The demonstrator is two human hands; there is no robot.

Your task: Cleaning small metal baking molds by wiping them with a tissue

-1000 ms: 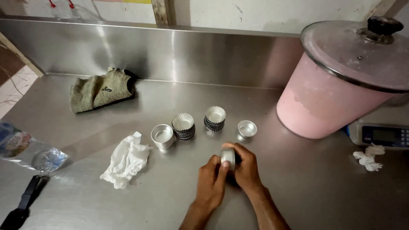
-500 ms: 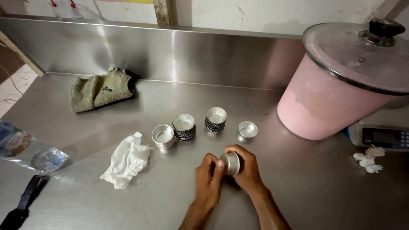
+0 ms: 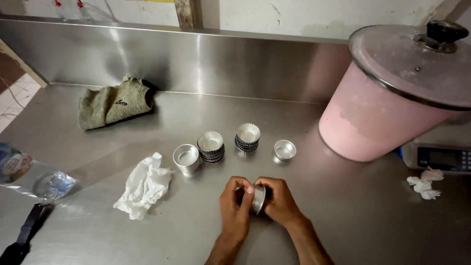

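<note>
Both hands closed around one small round aluminium cup mould (image 3: 258, 198), tipped on its side, near the front edge of the stainless steel table (image 3: 353, 221), roughly mid-width. Left hand (image 3: 236, 206) wraps it from the left with the thumb over the rim; right hand (image 3: 278, 200) cups it from the right. Can't tell if anything is inside the mould; its mouth is hidden by the fingers. Progress, judged from the layout: a row behind the hands has one plain aluminium cup mould (image 3: 186, 158) standing open-side up, two stacks of dark fluted tart moulds with white paper liners on top (image 3: 211, 146) and (image 3: 248, 137), then another small shiny aluminium cup (image 3: 284, 149). So two plain cups appear set down, one is in hand, and both fluted stacks look untouched; most of the work looks left. Room: open steel in front of and right of the hands, up to the big pink bucket with a glass lid (image 3: 373, 122) at the right rear and the digital scale (image 3: 439, 157) beside it. Small white wad (image 3: 426, 176) near the right edge. Left side is tighter: crumpled white tissue (image 3: 143, 185) just left of the row, clear plastic bottle on its side (image 3: 29, 174) and a black handle (image 3: 24, 235) at the front-left corner. Grey-green cloth (image 3: 115, 102) sits at the back-left against the steel upstand, well apart from the hands.
</note>
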